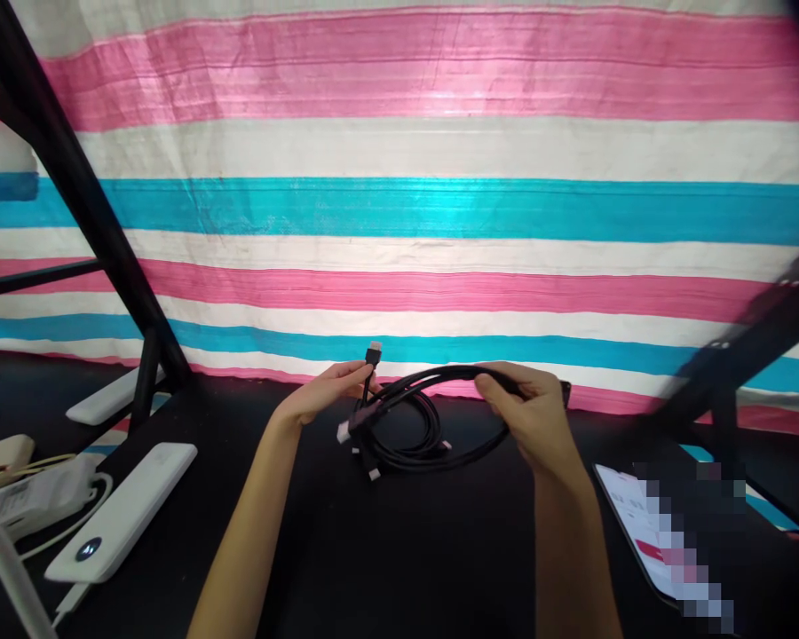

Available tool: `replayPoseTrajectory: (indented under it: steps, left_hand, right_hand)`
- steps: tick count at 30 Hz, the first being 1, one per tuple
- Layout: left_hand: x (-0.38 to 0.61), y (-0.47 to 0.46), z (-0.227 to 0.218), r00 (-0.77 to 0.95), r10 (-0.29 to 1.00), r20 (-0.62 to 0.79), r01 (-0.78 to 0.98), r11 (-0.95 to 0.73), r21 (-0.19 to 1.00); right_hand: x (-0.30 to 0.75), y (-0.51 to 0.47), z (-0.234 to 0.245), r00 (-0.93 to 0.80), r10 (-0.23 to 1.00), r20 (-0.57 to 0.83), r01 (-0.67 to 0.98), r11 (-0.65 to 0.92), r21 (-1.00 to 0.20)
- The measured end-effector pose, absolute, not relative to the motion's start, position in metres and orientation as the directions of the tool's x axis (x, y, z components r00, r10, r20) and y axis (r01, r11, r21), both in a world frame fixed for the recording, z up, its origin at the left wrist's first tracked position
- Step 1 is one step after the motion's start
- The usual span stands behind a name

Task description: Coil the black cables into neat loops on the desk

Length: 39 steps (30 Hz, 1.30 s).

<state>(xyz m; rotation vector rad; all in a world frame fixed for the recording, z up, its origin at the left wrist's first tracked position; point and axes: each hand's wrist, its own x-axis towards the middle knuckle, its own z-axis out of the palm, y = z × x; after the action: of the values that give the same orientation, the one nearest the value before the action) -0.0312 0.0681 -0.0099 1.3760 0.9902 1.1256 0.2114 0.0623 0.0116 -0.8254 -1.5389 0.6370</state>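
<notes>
A coil of black cable (421,437) hangs just above the black table top (386,550), at the middle of the view. My left hand (329,390) pinches one end of it, with the plug (374,353) pointing up beside the fingertips. My right hand (527,408) is closed round the top right of the coil. Several other plug ends with pale tips (344,432) dangle at the coil's lower left.
A white power bank (123,513) with a lit button lies at the left, next to white chargers and cords (33,497). A second white bar (103,397) lies further back. A phone (639,524) lies at the right. Black frame struts (73,177) stand before the striped tarp.
</notes>
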Motion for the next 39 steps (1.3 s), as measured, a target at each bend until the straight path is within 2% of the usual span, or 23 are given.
replayPoseTrajectory:
  steps: [3, 5, 9, 12, 15, 18, 23, 28, 34, 39]
  left_hand:
    - [-0.022, 0.06, -0.001, 0.352, 0.929, 0.113, -0.071, -0.094, 0.993]
    - [-0.015, 0.054, 0.003, 0.407, 0.906, 0.113, -0.047, -0.103, 0.994]
    - [0.001, 0.048, 0.004, 0.433, 0.892, 0.13, 0.053, -0.169, 0.984]
    - [0.01, 0.045, 0.003, 0.406, 0.908, 0.1, 0.088, -0.148, 0.985]
    - [0.013, 0.04, 0.005, 0.404, 0.912, 0.067, 0.166, -0.145, 0.975]
    - [0.012, 0.035, 0.009, 0.478, 0.878, 0.032, 0.233, -0.162, 0.959]
    - [0.008, 0.033, 0.009, 0.581, 0.814, -0.013, 0.221, -0.142, 0.965]
    - [0.008, 0.033, 0.007, 0.561, 0.825, -0.066, 0.144, -0.019, 0.989]
    - [0.015, 0.034, 0.006, 0.557, 0.825, -0.093, 0.281, -0.082, 0.956]
    - [0.012, 0.043, 0.003, 0.45, 0.892, -0.027, 0.358, -0.152, 0.921]
  right_hand:
    - [0.201, 0.061, 0.012, -0.148, 0.837, 0.526, 0.217, 0.547, -0.809]
    - [0.194, 0.06, 0.011, -0.181, 0.847, 0.499, 0.234, 0.53, -0.815]
    - [0.187, 0.061, 0.008, -0.134, 0.859, 0.494, 0.31, 0.51, -0.802]
    - [0.19, 0.06, 0.01, -0.099, 0.865, 0.491, 0.356, 0.492, -0.795]
    - [0.194, 0.059, 0.012, -0.14, 0.859, 0.492, 0.351, 0.507, -0.787]
    - [0.196, 0.058, 0.012, -0.198, 0.839, 0.506, 0.335, 0.543, -0.77]
    - [0.195, 0.056, 0.011, -0.27, 0.824, 0.497, 0.303, 0.563, -0.769]
    - [0.191, 0.054, 0.013, -0.318, 0.812, 0.489, 0.316, 0.577, -0.753]
    - [0.187, 0.058, 0.012, -0.493, 0.768, 0.409, 0.312, 0.595, -0.741]
    - [0.186, 0.068, 0.005, -0.349, 0.812, 0.469, 0.354, 0.577, -0.736]
